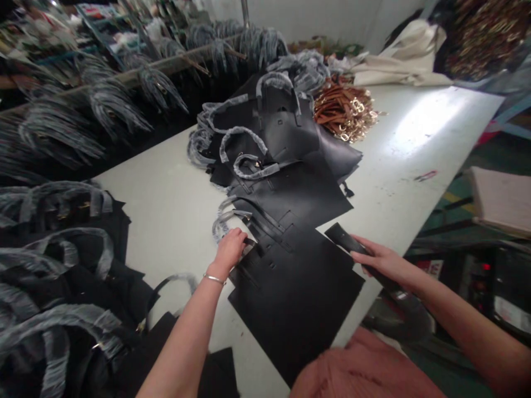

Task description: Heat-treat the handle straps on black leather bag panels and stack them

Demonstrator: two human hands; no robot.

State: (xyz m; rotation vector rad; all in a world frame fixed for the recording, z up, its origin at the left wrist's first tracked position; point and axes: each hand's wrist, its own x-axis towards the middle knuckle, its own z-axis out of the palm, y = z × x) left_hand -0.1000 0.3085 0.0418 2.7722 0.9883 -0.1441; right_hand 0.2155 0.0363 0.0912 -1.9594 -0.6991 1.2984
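Black leather panels (302, 293) with slits and wrapped handles lie overlapped down the middle of the table. My left hand (232, 249), a bangle at its wrist, has its fingers closed on a dark strap end at the left edge of the nearest panels. Beside it curves a plastic-wrapped handle (219, 221). To the right, my right hand (375, 260) grips a long black strip (342, 236), which slants over the right edge of the panels and passes beneath the hand.
More black panels with wrapped handles (66, 315) are heaped at the left. Brown straps with gold clasps (346, 110) lie at the back beside pale cloth (406, 55). Red-handled snips (427, 176) rest near the right edge of the table (456, 121). Wrapped handles (116, 99) hang on a rail.
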